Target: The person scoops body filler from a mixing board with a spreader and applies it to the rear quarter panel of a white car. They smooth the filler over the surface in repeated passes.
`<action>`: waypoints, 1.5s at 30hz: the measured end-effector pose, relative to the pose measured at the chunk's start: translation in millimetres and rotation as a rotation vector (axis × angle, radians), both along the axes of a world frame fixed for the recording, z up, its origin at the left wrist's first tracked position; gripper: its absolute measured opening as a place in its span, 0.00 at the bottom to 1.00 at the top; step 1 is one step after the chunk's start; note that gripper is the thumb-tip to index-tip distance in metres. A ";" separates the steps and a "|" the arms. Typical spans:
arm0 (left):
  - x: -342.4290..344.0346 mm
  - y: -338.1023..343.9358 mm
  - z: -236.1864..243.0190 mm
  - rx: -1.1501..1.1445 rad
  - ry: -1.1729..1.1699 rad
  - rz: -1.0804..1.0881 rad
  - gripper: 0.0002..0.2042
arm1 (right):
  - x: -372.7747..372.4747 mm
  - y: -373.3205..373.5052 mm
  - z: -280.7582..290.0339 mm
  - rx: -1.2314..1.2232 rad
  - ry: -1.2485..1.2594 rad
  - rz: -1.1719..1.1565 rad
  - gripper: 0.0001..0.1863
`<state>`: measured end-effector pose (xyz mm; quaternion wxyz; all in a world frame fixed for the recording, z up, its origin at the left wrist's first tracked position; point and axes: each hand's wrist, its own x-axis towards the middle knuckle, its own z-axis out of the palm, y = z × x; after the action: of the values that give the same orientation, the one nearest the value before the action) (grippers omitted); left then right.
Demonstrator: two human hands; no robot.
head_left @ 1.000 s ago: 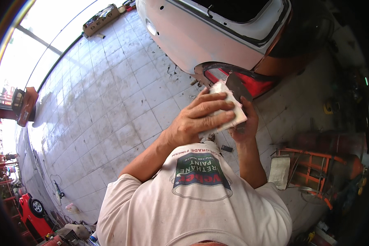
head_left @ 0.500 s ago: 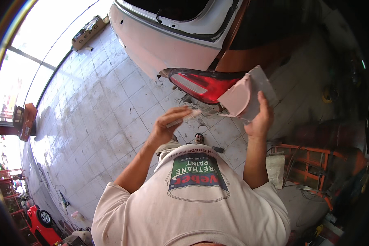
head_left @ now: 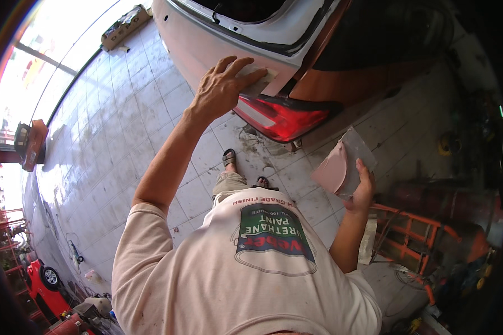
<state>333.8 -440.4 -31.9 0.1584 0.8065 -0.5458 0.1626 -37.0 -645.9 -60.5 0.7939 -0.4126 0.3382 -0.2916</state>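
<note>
My left hand (head_left: pixel 221 89) is up against the car's tailgate (head_left: pixel 240 58), a white panel with a pinkish coat on it. Its fingers close on a flat, pale putty spreader (head_left: pixel 260 82), partly hidden under them, pressed to the panel just above the red and clear tail light (head_left: pixel 285 120). At lower right, away from the car, my right hand (head_left: pixel 361 188) grips a thin grey mixing board (head_left: pixel 359 151). A thick spread of pink body filler (head_left: pixel 332 170) covers the board's left side.
Grey floor tiles (head_left: pixel 134 128) stretch left of the car. An orange metal frame (head_left: pixel 408 234) stands by my right elbow. A cardboard box (head_left: pixel 126 28) lies at far left by the bright opening. A red vehicle (head_left: pixel 44 290) shows at lower left.
My left hand has moved up and forward with the spreader, from in front of my body onto the tailgate. My right hand has lowered slightly with the board, away from the tail light.
</note>
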 end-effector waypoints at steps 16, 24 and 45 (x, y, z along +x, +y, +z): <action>13.2 -24.7 20.7 0.006 0.104 0.013 0.33 | 9.3 3.6 -2.7 0.122 -0.036 -0.099 0.25; -23.8 -34.2 0.4 0.026 0.166 0.005 0.35 | 3.2 7.2 -7.0 0.136 -0.093 -0.043 0.25; -33.5 -43.9 15.2 0.042 0.263 0.133 0.30 | -10.8 -11.2 -11.4 0.134 -0.184 0.068 0.25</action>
<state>300.3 -484.4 -16.6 0.2006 0.8583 -0.4691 0.0543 -47.9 -657.1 -71.9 0.8568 -0.3415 0.2682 -0.2781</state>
